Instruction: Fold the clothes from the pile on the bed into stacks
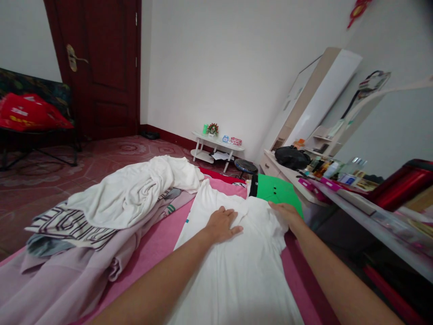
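A white shirt lies spread lengthwise over a pink bed cover in front of me. Flat on its upper part rests my left hand, fingers apart. At the shirt's upper right edge, my right hand holds the bunched fabric; most of its fingers are hidden. Just beyond that hand is a folded green garment with a black band. To the left, a heap holds a crumpled white garment, a black-and-white patterned one and a pale pink one.
A dressing table with bottles and a black bag stands on the right. By the far wall are a small white table and a round stool. A chair on the left holds a red bag, near a dark red door.
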`<state>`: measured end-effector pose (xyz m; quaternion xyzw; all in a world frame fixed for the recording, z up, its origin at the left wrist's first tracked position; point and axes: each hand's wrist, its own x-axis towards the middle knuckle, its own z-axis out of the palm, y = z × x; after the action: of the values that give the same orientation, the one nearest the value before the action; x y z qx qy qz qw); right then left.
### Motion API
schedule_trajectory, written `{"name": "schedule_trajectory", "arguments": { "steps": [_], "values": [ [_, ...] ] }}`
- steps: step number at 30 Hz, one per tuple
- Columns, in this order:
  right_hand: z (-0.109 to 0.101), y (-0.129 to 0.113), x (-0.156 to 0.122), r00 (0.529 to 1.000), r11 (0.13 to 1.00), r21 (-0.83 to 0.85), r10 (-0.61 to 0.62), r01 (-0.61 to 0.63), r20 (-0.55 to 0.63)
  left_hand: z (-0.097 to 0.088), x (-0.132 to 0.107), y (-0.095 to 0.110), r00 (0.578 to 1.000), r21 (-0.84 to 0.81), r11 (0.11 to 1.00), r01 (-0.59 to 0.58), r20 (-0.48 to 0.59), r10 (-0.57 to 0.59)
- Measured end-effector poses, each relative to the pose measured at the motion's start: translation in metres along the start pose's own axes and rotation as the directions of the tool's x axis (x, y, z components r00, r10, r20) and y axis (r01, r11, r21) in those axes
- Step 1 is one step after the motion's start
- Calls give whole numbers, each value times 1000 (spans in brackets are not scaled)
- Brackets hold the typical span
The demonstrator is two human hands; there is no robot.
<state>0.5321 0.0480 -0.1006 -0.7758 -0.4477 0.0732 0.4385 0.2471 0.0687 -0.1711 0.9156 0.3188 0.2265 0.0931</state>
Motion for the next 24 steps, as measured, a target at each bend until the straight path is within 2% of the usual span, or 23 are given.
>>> {"name": "schedule_trajectory", "arguments": {
  "steps": [2, 3, 5, 6, 8, 11, 18, 21, 24],
  "values": [
    [9, -8, -1, 998, 975, -215, -61, 56, -14, 3, 3, 1, 1000, 11, 1000, -7, 9, 7],
    [15, -13, -3, 992, 926, -360, -127, 112, -20, 3, 2, 1, 1000, 14, 1000, -15, 9, 15],
    [27, -24, -6, 962, 752, -619, -272, 228, 24, 4, 1, 1, 999, 20, 999, -32, 4, 32],
    [34, -29, -7, 948, 664, -696, -309, 272, 76, 3, 0, 1, 999, 24, 999, -40, 1, 40],
    [46, -38, -6, 939, 581, -747, -291, 324, 181, 2, -2, 1, 999, 33, 998, -47, -5, 47],
    [57, -47, 1, 937, 561, -751, -240, 347, 253, 0, -4, 3, 999, 34, 999, -37, -8, 38],
    [59, -43, 12, 943, 568, -769, -304, 294, 136, 3, -2, 5, 991, -13, 1000, -23, 132, 25],
    [51, -34, 9, 955, 582, -770, -272, 261, 118, 5, -2, 3, 987, -25, 1000, -18, 157, 22],
    [31, -22, 8, 974, 643, -738, -207, 203, 87, 8, -2, 1, 989, -20, 999, -27, 145, 30]
  ]
}}
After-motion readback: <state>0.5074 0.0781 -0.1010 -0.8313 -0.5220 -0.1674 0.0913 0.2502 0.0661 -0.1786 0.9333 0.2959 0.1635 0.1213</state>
